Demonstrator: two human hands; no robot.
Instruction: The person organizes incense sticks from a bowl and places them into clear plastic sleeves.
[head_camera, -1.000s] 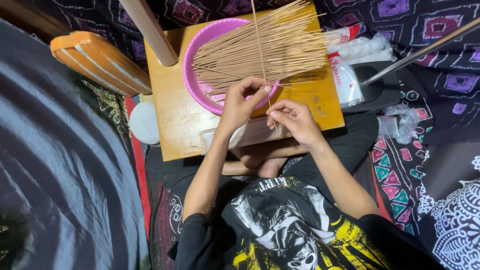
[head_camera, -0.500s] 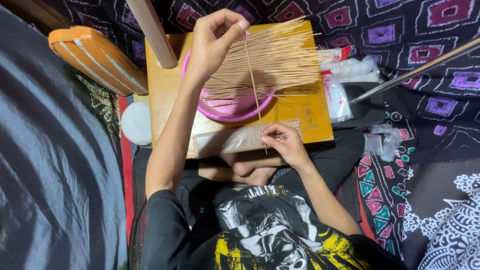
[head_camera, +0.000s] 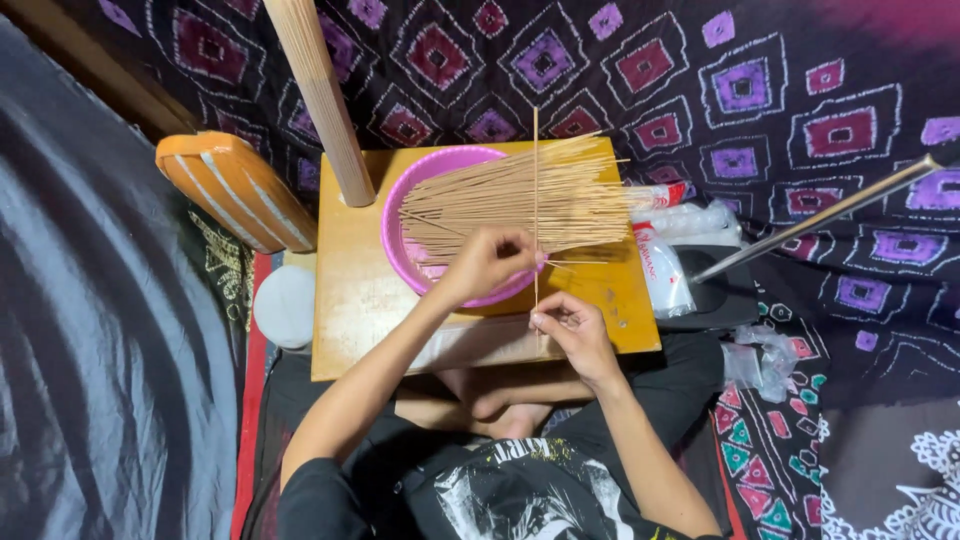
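- The left hand (head_camera: 487, 262) is closed with its fingertips pinched on a single thin stick (head_camera: 536, 190), gripping it about halfway up, over the near rim of the pink bowl (head_camera: 400, 215).
- The right hand (head_camera: 572, 325) pinches the bottom end of the same stick between thumb and fingers, just above the near edge of the wooden board (head_camera: 350, 310).
- The stick stands straight up and down in the view, crossing over the bundle of sticks (head_camera: 520, 200) that lies fanned sideways across the bowl.
- The bundle's right ends stick out past the bowl's rim toward a clear plastic bag (head_camera: 665, 270) at the board's right edge.
- A thick wooden rod (head_camera: 320, 95) rises from the board's far left corner.
- An orange block with pale stripes (head_camera: 235, 190) lies to the left of the board, and a white round lid (head_camera: 285, 305) sits just below it.
- A thin metal rod (head_camera: 820, 215) slants across the patterned cloth (head_camera: 780, 90) on the right.
- The person sits cross-legged behind the board.
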